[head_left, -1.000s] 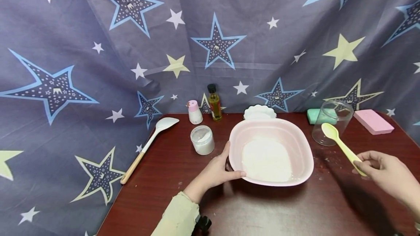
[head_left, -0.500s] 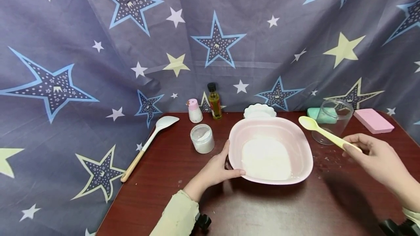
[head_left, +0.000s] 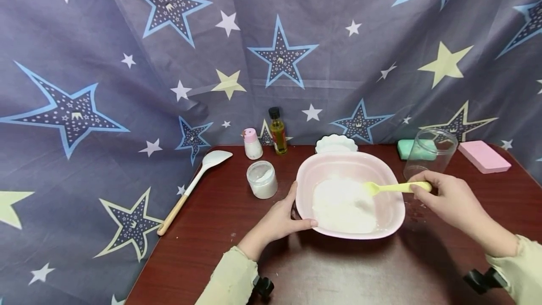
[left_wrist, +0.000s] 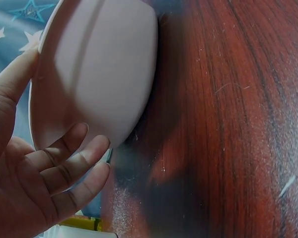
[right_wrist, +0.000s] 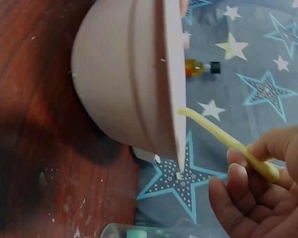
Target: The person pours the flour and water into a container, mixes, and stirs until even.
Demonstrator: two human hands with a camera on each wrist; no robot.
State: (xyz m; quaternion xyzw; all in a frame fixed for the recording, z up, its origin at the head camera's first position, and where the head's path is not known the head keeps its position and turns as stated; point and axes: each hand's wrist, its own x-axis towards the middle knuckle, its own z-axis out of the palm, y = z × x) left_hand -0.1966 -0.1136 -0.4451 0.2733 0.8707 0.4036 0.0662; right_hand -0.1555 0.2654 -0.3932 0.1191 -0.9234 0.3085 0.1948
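Bowl: the pink square plastic bowl (head_left: 391, 204) of white powder (head_left: 343, 204) sat mid-table.
Left hand: my left hand (head_left: 277, 220) gripped its left rim, thumb on top.
Right hand: my right hand (head_left: 450, 201) pinched the yellow plastic spoon (head_left: 391, 187), its tip in the powder.
Nearby: a clear empty glass jar (head_left: 429, 152) stood toward the table's right edge.

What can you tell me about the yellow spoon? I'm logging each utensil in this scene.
The yellow spoon looks like pale yellow plastic, one piece, with a slim handle and an oval bowl. It lies nearly level, its handle crossing the right rim of the pink bowl and its bowl end reaching in over the white powder; whether it touches the powder is unclear. The right hand pinches the handle's end between thumb and fingers. The right wrist view shows the handle passing over the rim.
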